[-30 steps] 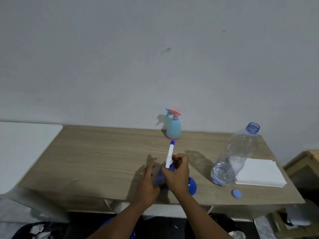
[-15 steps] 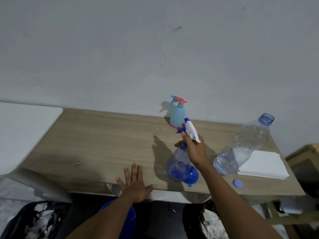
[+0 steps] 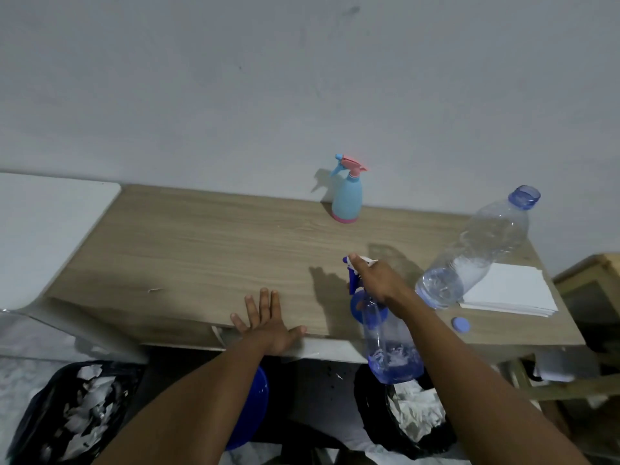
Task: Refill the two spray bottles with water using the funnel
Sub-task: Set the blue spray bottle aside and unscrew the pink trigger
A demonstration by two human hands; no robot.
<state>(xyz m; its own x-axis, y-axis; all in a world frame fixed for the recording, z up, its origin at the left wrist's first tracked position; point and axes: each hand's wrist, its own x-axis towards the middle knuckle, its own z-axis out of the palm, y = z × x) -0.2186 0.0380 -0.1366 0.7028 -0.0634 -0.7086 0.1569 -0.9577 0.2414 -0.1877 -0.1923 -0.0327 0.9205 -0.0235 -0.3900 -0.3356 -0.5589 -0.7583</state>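
My right hand [image 3: 375, 280] grips the white and blue trigger head of a clear blue spray bottle [image 3: 391, 344]. The bottle hangs in the air in front of the table edge, with a little water at its bottom. A blue funnel [image 3: 356, 302] shows partly behind the bottle's neck on the wooden table [image 3: 201, 250]. My left hand [image 3: 265, 322] lies flat with fingers spread at the table's front edge. A light blue spray bottle with a pink trigger [image 3: 347, 196] stands at the back by the wall. A large clear water bottle [image 3: 469, 260], uncapped and part full, stands at the right.
A stack of white paper [image 3: 510, 290] lies at the right end of the table, with a blue cap [image 3: 460, 324] in front of it. Under the table are two black bags with paper scraps [image 3: 77, 401] [image 3: 416, 414] and a blue bowl [image 3: 250, 411]. A white surface [image 3: 43, 223] adjoins at left.
My right hand has lifted the clear blue spray bottle off the table and brought it toward me. My left hand let go of the bottle and now rests at the table edge.
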